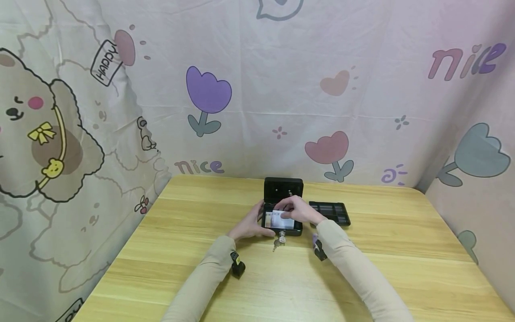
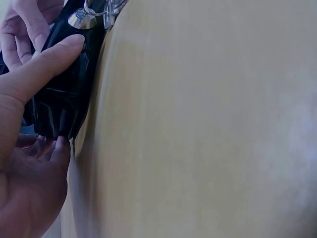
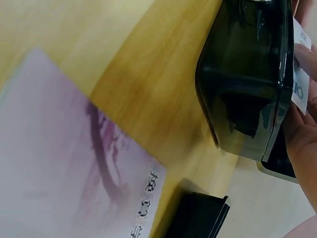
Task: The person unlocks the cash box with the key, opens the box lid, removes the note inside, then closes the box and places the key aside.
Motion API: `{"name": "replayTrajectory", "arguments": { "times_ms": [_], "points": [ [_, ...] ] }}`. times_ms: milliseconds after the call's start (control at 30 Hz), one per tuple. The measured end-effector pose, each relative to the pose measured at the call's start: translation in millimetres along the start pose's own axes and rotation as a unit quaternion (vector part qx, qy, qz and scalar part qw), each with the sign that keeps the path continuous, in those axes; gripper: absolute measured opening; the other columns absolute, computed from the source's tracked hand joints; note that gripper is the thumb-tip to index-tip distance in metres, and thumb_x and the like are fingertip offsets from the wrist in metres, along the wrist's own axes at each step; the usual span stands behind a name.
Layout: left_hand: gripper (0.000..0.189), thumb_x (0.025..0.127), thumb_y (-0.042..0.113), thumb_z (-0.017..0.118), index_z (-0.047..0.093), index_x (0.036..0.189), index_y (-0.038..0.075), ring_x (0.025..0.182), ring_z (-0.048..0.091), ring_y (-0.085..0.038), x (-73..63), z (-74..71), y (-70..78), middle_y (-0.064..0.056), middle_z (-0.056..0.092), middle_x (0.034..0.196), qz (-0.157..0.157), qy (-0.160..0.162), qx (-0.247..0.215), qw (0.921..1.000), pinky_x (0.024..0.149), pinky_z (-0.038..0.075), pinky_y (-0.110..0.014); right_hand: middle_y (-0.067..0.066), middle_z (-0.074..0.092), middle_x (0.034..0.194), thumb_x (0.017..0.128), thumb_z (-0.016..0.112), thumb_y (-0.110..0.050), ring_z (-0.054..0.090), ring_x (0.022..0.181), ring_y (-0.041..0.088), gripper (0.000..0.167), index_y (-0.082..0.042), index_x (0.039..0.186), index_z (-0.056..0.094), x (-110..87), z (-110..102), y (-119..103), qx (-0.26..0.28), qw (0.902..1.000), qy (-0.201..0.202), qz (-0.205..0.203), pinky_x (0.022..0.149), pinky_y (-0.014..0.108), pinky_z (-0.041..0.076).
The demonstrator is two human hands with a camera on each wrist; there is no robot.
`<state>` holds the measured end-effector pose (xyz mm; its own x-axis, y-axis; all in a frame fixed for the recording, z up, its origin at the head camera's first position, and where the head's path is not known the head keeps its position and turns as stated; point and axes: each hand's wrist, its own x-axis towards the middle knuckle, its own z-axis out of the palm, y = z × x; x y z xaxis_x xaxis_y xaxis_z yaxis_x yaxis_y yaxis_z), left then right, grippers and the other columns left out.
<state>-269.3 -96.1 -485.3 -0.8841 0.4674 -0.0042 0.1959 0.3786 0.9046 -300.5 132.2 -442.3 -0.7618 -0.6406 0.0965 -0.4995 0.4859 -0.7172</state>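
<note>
A black cash box [image 1: 297,232] stands on the table with its lid [image 1: 273,190] raised at the back. My left hand [image 1: 252,223] grips the box's left side; in the left wrist view its thumb [image 2: 54,57] lies along the front wall and its fingers on the left end. My right hand [image 1: 301,210] reaches over the box from the right and pinches a pale banknote [image 3: 300,89] between thumb and fingers. More paper notes [image 1: 268,218] lie inside, partly covered. At the box's front, keys [image 1: 276,244] hang from the silver lock [image 2: 81,20].
To the right of the box lies a black divided tray [image 1: 333,213]. A purple-and-white printed card or sheet [image 3: 59,158] is near my right wrist. A patterned cloth [image 1: 265,147] hangs behind the wooden table [image 1: 201,197].
</note>
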Motion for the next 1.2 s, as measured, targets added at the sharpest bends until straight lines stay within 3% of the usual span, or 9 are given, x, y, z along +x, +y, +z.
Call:
{"name": "replayTrajectory", "arguments": {
  "times_ms": [367,867,1200],
  "points": [
    [0.124,0.075,0.021,0.09,0.003,0.162,0.005,0.155,0.022,-0.04,-1.9,-0.4,0.8,-0.021,0.01,0.169,-0.011,0.003,0.012,0.9999,0.128,0.025,-0.05,0.011,0.073,0.105,0.092,0.069,-0.004,0.07,0.09,0.016,0.024,-0.008,0.115,0.073,-5.5,-3.2,-0.5,0.02,0.9993,0.031,0.007,0.08,0.028,0.059],
    [0.123,0.073,0.015,0.09,0.005,0.161,0.004,0.154,0.024,-0.039,1.4,-0.6,-1.1,-0.022,0.014,0.168,-0.01,0.002,-0.005,0.9999,0.128,0.024,-0.049,0.014,0.073,0.104,0.091,0.07,-0.004,0.068,0.088,0.016,0.022,-0.005,0.113,0.071,-14.5,-14.4,-8.1,0.05,0.9947,0.09,-0.005,0.079,0.023,0.056],
    [0.125,0.073,0.014,0.09,0.003,0.161,0.002,0.154,0.023,-0.041,1.3,-0.1,-2.3,-0.023,0.009,0.169,-0.02,0.005,-0.016,0.9997,0.128,0.022,-0.049,0.013,0.073,0.106,0.091,0.069,-0.005,0.067,0.092,0.015,0.021,-0.006,0.112,0.071,-29.0,-28.3,-16.2,0.051,0.994,0.096,0.014,0.085,0.027,0.058]
  ]
}}
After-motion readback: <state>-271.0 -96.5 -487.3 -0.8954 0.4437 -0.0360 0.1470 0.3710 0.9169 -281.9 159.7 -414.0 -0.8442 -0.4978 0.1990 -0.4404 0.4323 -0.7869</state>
